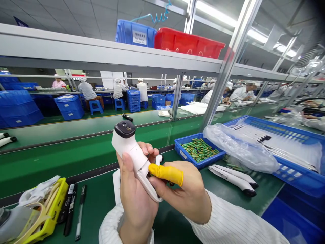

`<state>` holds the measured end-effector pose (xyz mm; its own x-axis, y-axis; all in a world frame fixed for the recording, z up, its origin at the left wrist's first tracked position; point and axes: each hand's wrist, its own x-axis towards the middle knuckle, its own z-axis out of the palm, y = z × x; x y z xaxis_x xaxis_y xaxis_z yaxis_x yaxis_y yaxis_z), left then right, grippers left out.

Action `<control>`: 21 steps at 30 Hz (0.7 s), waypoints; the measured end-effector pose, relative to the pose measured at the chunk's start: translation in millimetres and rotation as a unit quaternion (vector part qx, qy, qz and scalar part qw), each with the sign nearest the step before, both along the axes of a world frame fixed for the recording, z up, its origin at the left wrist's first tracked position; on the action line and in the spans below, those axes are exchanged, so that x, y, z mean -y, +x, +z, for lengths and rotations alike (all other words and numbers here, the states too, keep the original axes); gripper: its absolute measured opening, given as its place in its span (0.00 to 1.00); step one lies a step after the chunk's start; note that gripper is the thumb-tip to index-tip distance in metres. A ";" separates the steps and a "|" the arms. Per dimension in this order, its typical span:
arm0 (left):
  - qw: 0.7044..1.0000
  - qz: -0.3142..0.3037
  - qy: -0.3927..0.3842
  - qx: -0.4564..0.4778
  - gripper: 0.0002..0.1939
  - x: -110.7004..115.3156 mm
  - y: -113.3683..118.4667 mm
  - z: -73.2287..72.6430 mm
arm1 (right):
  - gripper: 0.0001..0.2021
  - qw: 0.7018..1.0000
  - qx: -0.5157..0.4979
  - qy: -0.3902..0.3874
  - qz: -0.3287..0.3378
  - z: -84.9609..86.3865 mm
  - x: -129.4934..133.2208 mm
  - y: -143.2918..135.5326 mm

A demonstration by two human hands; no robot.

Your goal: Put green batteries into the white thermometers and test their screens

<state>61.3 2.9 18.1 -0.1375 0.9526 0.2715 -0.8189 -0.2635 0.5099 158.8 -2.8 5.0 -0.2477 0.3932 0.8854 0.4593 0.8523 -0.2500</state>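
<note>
My left hand point(137, 189) is wrapped round a white infrared thermometer point(135, 156), tilted with its black sensor head at the upper left. A compartment in the handle stands uncovered, with a dark inside. My right hand point(175, 184), with a yellow finger cot point(166, 173) on its forefinger, is closed at that compartment. Its thumb and forefinger press on the handle there; whether something small is between them is hidden. Behind my hands a white piece with a dark end point(159, 159) shows in part. Green batteries point(199, 149) fill a small blue tray point(186, 156) to the right.
Two white thermometer bodies point(233, 178) lie on the bench at right, before a large blue crate point(299, 178) with a plastic bag point(241, 149). On the left are pens point(80, 211) and a yellow basket point(54, 210). A green conveyor point(63, 162) and metal frame post point(225, 71) stand ahead.
</note>
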 end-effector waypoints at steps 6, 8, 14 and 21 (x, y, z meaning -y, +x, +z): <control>0.995 0.038 0.086 0.028 0.21 -8.0 -9.4 1.1 | 0.06 0.995 0.090 -0.018 0.031 -1.2 0.4 5.9; 0.994 0.047 0.100 0.014 0.22 -9.5 -12.0 2.6 | 0.06 0.993 0.075 -0.071 0.049 3.1 4.0 10.5; 0.994 0.035 0.107 -0.011 0.21 -9.4 -11.5 4.1 | 0.07 0.912 -0.125 -0.254 0.298 14.9 11.7 13.5; 0.995 -0.013 0.103 -0.014 0.22 -3.9 -5.8 2.6 | 0.09 0.927 -0.087 -0.276 0.238 14.0 8.4 2.1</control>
